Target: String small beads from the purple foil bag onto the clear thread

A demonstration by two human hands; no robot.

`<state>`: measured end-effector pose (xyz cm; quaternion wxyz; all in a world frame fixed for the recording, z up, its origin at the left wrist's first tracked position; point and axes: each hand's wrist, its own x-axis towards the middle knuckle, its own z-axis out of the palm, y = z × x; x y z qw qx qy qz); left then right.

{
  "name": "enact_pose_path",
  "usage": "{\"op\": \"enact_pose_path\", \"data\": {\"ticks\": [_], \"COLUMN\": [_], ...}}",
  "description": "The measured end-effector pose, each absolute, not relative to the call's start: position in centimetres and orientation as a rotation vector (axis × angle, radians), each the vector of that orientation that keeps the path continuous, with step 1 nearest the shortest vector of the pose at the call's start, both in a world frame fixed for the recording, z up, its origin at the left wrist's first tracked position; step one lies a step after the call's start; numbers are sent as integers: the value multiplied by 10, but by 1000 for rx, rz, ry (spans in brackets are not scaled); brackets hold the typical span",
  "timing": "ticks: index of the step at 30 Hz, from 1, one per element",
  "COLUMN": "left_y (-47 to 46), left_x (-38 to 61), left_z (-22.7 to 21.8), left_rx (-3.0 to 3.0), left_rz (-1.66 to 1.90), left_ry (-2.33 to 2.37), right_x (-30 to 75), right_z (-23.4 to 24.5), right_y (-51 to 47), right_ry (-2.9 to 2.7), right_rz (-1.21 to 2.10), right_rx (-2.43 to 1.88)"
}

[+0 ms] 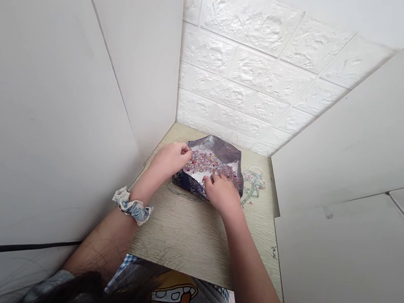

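A dark pouch with a shiny silver lining [195, 177] lies spread on the wooden tabletop. Many small pink, red and clear beads [204, 162] are heaped across its lining. My left hand [173, 159] is at the pouch's left edge, with thumb and fingertips pinched together; anything between them is too small to make out. At the front right of the lining, my right hand [223, 193] has its fingers curled down at the beads, and the fingertips are partly hidden. A blue and white scrunchie [133, 207] circles my left wrist.
Strung beads in pale green and pink [253, 183] lie right of the pouch on the tabletop [185, 235]. Another strand [180, 192] shows along its front. White panels [126, 49] enclose both sides, and a white brick-patterned wall [243, 81] stands behind.
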<state>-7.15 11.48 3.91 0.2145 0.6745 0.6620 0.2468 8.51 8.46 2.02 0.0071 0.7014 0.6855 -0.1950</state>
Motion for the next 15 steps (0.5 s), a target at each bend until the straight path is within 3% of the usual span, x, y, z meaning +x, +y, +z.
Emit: {"op": "enact_pose_path", "data": {"ticks": [8,15], "left_y": [115,116], "left_x": [-70,-73], "left_z": [40,39], "left_rx": [1842,1789], "left_rz": [683,681], "left_ry": [1855,1860], "right_x": [61,39], "right_z": [23,22], "right_y": [104,118], "right_ry": [2262,2384], "right_rz": [-317,-737], "right_rx": [2088,1471]}}
